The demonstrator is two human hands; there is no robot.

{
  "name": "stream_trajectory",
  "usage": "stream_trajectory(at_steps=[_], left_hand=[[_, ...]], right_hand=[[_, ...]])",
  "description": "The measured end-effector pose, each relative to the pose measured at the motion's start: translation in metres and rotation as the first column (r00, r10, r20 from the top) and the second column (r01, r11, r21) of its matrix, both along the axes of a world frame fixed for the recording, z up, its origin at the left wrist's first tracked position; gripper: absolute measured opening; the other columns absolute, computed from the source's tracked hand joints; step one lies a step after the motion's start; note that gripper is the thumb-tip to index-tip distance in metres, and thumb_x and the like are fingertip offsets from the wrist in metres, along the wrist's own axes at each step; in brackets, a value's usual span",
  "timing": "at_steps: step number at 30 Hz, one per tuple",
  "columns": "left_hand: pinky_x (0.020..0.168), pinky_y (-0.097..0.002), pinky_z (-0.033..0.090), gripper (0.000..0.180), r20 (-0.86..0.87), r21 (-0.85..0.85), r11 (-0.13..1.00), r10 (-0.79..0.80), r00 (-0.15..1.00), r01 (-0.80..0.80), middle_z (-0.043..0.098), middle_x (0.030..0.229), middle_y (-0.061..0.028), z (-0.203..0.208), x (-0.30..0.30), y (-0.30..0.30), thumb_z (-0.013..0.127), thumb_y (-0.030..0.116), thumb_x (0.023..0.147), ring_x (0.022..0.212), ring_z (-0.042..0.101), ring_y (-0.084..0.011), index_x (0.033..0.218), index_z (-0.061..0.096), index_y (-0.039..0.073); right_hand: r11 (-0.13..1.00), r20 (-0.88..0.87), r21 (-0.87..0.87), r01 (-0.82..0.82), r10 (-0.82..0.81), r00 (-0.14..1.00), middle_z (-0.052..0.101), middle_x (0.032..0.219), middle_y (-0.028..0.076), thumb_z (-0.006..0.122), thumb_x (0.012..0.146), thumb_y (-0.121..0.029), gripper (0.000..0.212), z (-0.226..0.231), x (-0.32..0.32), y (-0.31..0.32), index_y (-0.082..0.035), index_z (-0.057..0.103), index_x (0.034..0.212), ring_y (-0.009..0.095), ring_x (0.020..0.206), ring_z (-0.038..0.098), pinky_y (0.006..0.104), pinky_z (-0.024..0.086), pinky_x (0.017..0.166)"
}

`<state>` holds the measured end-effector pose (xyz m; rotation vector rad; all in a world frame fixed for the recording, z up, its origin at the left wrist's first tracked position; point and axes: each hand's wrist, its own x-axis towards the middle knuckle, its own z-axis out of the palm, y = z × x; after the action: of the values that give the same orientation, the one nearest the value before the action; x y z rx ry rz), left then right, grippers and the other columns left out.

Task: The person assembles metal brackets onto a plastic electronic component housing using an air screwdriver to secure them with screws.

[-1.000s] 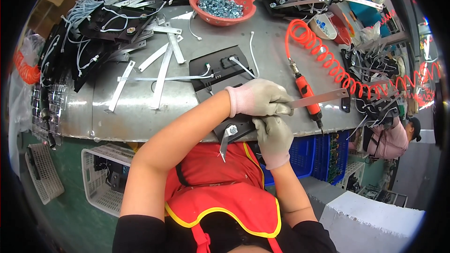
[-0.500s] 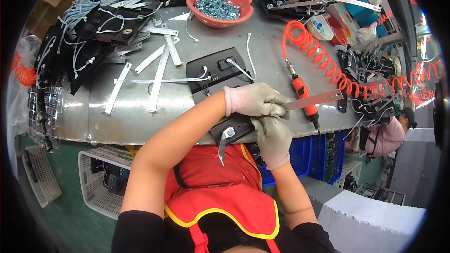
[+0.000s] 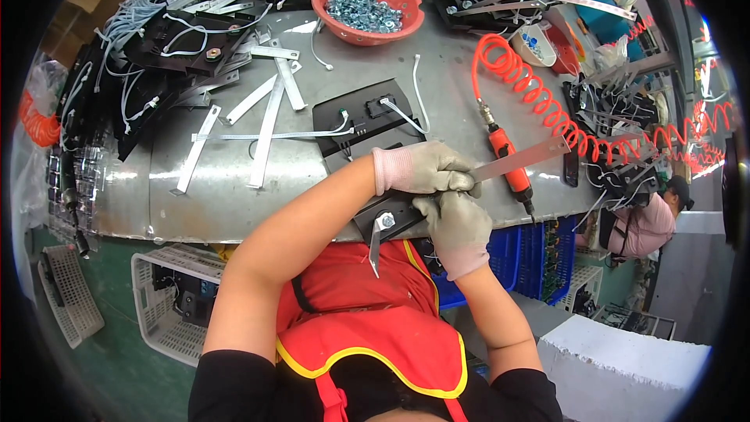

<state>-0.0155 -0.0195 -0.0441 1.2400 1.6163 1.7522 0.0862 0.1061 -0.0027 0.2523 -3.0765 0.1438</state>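
Observation:
My left hand, in a white glove, closes over the near end of a flat metal strip that points right, past the air screwdriver. Just below it, my right hand has its gloved fingers curled at the right end of a black panel; whatever they pinch is hidden. A second metal strip is bolted to that panel and sticks out over the table's front edge. The panel's far part carries a white cable. The red air screwdriver lies to the right.
A red bowl of small metal fasteners stands at the back. Loose metal strips lie left of the panel, beside piled black panels with cables. A coiled red hose crosses the right side. Blue crates sit below the front edge.
The metal strip in my left hand has tilted slightly, its far end now a bit higher. My right hand and the panel have shifted very slightly.

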Motion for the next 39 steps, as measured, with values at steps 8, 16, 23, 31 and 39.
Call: stream_trajectory(at_steps=[8,16,23,31,39], left_hand=[[0.084,-0.0330,0.047,0.036,-0.042,0.001,1.000,0.030,0.999,-0.030,0.065,0.096,-0.0159,0.003,-0.001,-0.004,0.053,0.029,0.091,0.091,0.062,-0.0227,0.107,0.063,-0.001],[0.085,-0.0325,0.047,0.032,-0.045,-0.020,0.999,0.038,0.998,-0.039,0.066,0.096,-0.0135,0.003,0.001,-0.004,0.052,0.027,0.091,0.091,0.063,-0.0215,0.105,0.065,0.001],[0.085,-0.0312,0.047,0.034,0.019,0.007,1.000,0.021,1.000,-0.022,0.067,0.097,-0.0112,0.001,0.002,-0.003,0.054,0.029,0.091,0.091,0.062,-0.0174,0.107,0.065,0.001],[0.082,-0.0308,0.048,0.034,0.002,-0.109,0.993,0.046,0.999,-0.045,0.067,0.096,-0.0099,-0.011,0.001,-0.003,0.054,0.031,0.092,0.089,0.062,-0.0162,0.105,0.065,0.002],[0.080,-0.0296,0.048,0.037,0.240,-0.061,0.985,-0.141,0.961,0.160,0.068,0.097,-0.0083,-0.005,-0.001,0.003,0.049,0.032,0.095,0.089,0.062,-0.0153,0.101,0.063,-0.001]], right_hand=[[0.944,-0.137,-0.243,-0.225,0.196,0.971,0.062,0.071,0.012,0.070,0.079,-0.019,0.018,-0.002,0.001,0.017,-0.004,0.062,0.084,0.033,0.064,0.060,0.0404,0.047,0.058],[0.995,0.035,-0.075,-0.067,0.070,0.997,0.062,0.070,0.012,0.069,0.080,-0.023,0.020,0.008,-0.001,0.002,-0.004,0.061,0.079,0.033,0.065,0.061,0.0407,0.047,0.058],[0.950,-0.149,-0.246,-0.194,0.161,0.976,0.061,0.069,0.012,0.071,0.078,-0.026,0.023,0.011,0.004,0.008,-0.005,0.063,0.076,0.033,0.064,0.060,0.0413,0.046,0.058],[0.960,-0.073,-0.269,-0.081,0.064,0.995,0.058,0.066,0.015,0.070,0.079,-0.018,0.017,0.008,-0.002,0.039,-0.003,0.063,0.076,0.031,0.061,0.060,0.0397,0.046,0.056],[0.964,0.035,-0.250,0.088,-0.082,0.996,0.053,0.119,0.019,0.077,0.073,-0.028,0.050,-0.025,-0.093,0.154,-0.001,0.057,0.109,0.034,0.110,0.052,0.0420,0.044,0.092]])
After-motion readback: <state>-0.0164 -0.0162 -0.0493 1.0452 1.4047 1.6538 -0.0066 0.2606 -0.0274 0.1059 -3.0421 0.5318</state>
